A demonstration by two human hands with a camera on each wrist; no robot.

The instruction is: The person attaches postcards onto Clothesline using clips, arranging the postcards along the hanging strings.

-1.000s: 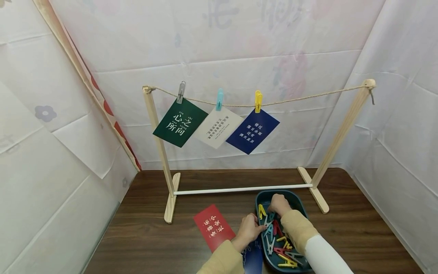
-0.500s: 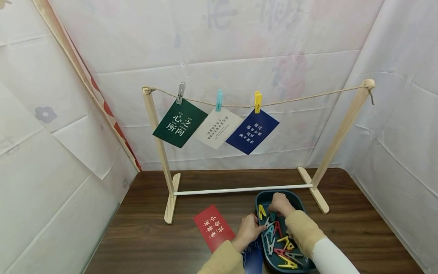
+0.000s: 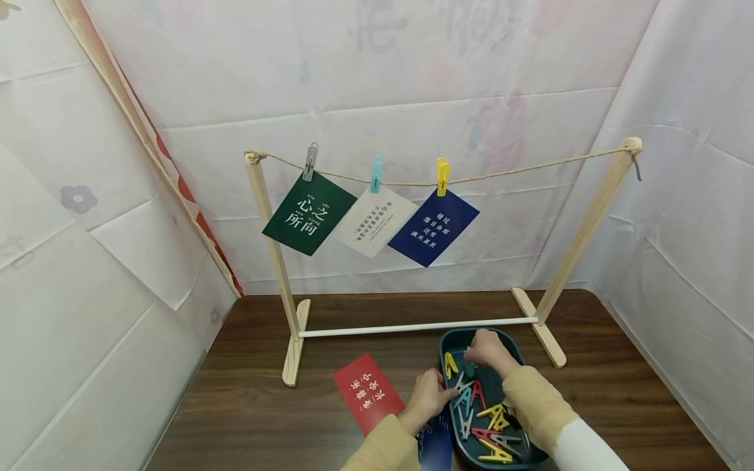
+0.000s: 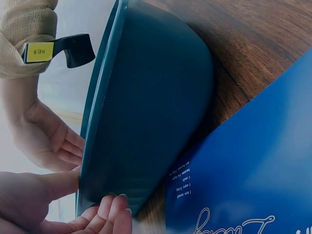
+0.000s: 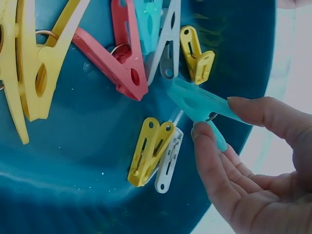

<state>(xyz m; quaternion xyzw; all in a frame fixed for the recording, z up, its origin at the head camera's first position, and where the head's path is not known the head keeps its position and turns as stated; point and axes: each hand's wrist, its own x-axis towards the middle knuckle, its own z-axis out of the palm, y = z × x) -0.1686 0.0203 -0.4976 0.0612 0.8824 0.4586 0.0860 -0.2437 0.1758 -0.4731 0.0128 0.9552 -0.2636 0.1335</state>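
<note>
My right hand (image 3: 490, 352) reaches into the far end of a dark teal plastic tub (image 4: 146, 92). In the right wrist view, its thumb and fingers pinch the handles of a turquoise clothespin (image 5: 195, 100), whose tip is close to other pegs. Several loose clothespins lie in the tub: yellow ones (image 5: 151, 153), a red one (image 5: 122, 63) and grey-white ones (image 5: 169, 161). My left hand (image 3: 429, 396) grips the tub's near-left rim, thumb at the edge and fingers curled along the outer wall in the left wrist view. Under my left wrist lies a blue card (image 4: 253, 146), partly hidden.
A wooden stand (image 3: 574, 242) holds a sagging string (image 3: 530, 167). Green (image 3: 309, 212), white (image 3: 377, 221) and blue cards (image 3: 434, 227) hang there from clothespins. A red card (image 3: 370, 392) lies on the brown table (image 3: 247, 418), left of my left hand. A white bar (image 3: 412, 327) runs behind the tub.
My right hand and forearm have shifted slightly rightward, exposing more of the tub's pegs. My left hand stays on the rim, and the hanging cards keep their places.
</note>
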